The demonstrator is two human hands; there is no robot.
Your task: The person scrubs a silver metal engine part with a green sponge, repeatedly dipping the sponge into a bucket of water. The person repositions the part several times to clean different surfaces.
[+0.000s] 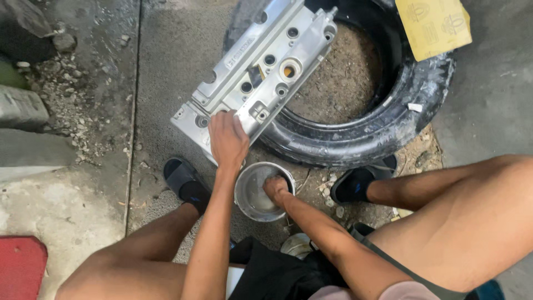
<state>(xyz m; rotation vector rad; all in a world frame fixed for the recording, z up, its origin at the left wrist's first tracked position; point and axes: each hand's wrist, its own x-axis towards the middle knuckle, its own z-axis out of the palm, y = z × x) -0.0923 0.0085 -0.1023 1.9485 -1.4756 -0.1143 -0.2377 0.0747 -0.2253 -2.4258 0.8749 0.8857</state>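
The left hand (227,140) lies on the near end of a silver engine valve cover (258,69). Its fingers curl over the edge and press down on the metal, so it grips the cover. The cover is long, with round holes along it. It leans across the left side of an old black tire (383,125), and its near end dips toward the ground.

The right hand (276,189) is down inside a small metal pot (252,194) — the fingers look bunched together, but I cannot tell if they pinch anything. The pot sits on the concrete floor (166,66), just near the tire and right below the cover's low end. The inside of the pot looks wet and grey.

The person squats with bare knees wide apart. A foot in a black sandal (186,180) is left of the pot, and the other foot (355,184) is right of it, touching the tire. A yellow cardboard piece (433,25) rests on the far side of the tire. Small stones (72,94) lie to the left, and a red mat (19,266) shows at the near left corner.
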